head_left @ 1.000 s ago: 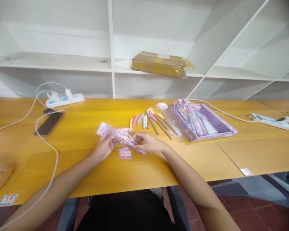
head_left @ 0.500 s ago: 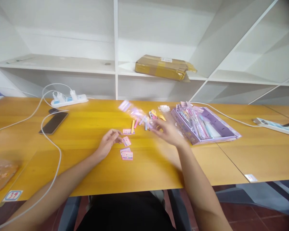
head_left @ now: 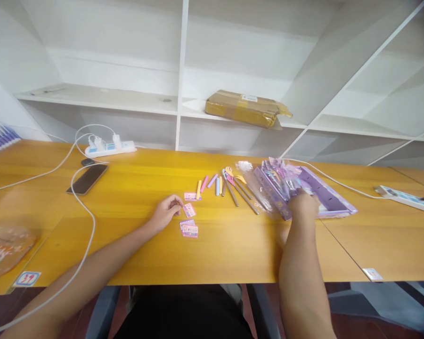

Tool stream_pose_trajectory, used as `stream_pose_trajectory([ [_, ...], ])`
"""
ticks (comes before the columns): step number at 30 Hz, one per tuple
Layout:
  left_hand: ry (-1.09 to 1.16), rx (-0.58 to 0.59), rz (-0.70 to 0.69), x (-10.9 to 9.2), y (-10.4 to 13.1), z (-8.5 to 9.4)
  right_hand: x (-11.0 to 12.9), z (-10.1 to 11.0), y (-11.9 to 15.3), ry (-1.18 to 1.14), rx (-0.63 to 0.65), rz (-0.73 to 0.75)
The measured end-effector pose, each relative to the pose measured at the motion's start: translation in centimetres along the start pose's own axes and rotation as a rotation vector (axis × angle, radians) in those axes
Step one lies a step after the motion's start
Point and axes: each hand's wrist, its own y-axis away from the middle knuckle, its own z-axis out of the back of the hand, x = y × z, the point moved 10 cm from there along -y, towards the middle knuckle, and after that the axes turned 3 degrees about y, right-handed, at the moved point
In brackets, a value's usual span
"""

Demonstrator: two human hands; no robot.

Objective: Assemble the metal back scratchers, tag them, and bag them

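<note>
My left hand (head_left: 169,210) rests on the table, its fingers curled together at the edge of a small pink card (head_left: 190,210). Another pink card (head_left: 190,196) lies beyond it, and two overlapping cards (head_left: 190,231) lie closer to me. My right hand (head_left: 303,205) reaches into a shallow purple box (head_left: 334,200), over clear plastic packets (head_left: 281,174); its fingers are hidden. Between the hands lie several short coloured sticks (head_left: 204,183) and several metal rods with coloured loops on their ends (head_left: 240,190). A clear plastic wrapper (head_left: 256,186) lies against the box.
A black phone (head_left: 88,179) and a white power strip (head_left: 111,149) with cables are at the left. Another power strip (head_left: 408,197) lies far right. A taped cardboard parcel (head_left: 245,108) sits on the shelf. A white cable (head_left: 88,230) crosses above my left forearm.
My right hand has moved right, from above the sticks to the purple box. The blurred plastic packet it held has left the middle, uncovering the rods. My left hand stays by the card.
</note>
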Motion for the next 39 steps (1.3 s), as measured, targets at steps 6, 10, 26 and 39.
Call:
stream_pose_trajectory([
  [6,-0.228,0.01,-0.124,-0.8,-0.1,-0.1,2.2,1.3,0.2,-0.012,-0.171,-0.129],
  [10,-0.501,0.1,-0.304,-2.9,0.2,-1.6,10.6,-1.4,1.1,-0.124,0.088,0.16],
  [26,-0.797,0.052,-0.194,-2.0,-3.4,-1.4,14.6,-10.0,5.2,0.188,0.58,0.232],
  [39,-1.105,0.069,0.116,-1.5,-9.5,-4.1,15.7,-4.0,3.9,-0.293,0.131,0.166],
])
